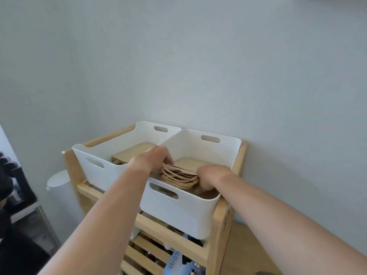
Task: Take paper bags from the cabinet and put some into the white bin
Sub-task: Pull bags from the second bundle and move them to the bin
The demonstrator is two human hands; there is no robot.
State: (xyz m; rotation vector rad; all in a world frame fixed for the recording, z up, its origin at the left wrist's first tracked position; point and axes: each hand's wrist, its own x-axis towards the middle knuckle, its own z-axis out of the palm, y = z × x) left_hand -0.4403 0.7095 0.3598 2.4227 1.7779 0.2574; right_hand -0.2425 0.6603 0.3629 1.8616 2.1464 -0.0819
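Both hands inside the nearer white bin (178, 213), on the paper bags (187, 164)
Left hand (156, 157) and right hand (210, 175) curl round the bags' twisted handles (178, 178), which bunch between them; the flat bags lie just beyond the fingers

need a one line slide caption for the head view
Both hands, left and right, reach into the right white bin on a wooden shelf, gripping paper bags.

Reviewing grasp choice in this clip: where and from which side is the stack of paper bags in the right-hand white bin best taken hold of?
By the bunched twisted handles at the near end, from above: the paper bags lie flat in the right white bin, walled on every side. The left hand and right hand are already there.
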